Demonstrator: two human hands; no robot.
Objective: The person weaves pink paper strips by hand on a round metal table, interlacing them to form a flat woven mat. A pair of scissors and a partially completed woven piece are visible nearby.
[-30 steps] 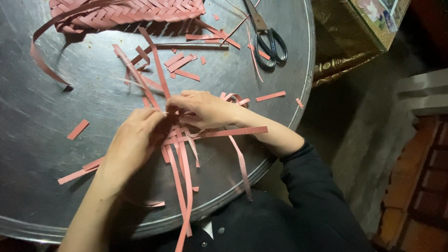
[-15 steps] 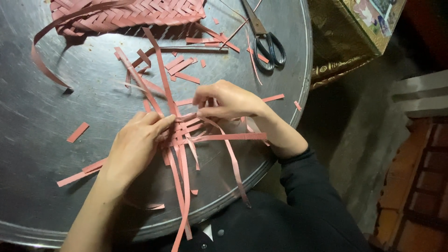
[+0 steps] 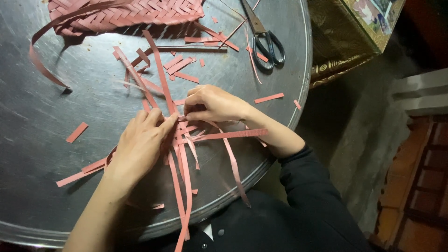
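Observation:
Several long pink strips point(image 3: 186, 140) cross one another in a loose weave on a round metal table point(image 3: 42, 116). My left hand point(image 3: 142, 142) lies flat on the crossing, fingers pressing the strips down. My right hand point(image 3: 217, 103) pinches a strip at the weave's upper edge between thumb and fingertips. Strip ends fan out toward me and hang over the table's rim.
A finished pink woven piece point(image 3: 126, 14) lies at the table's far side with a long loose strip curling left. Black-handled scissors point(image 3: 263, 35) rest at the far right. Short pink offcuts point(image 3: 77, 132) are scattered about. A gold patterned box point(image 3: 354, 32) stands off the table at right.
Both hands have shifted slightly up the table. My right hand has drawn in toward the weave's centre and now pinches a strip there, while the left stays pressed on the crossing.

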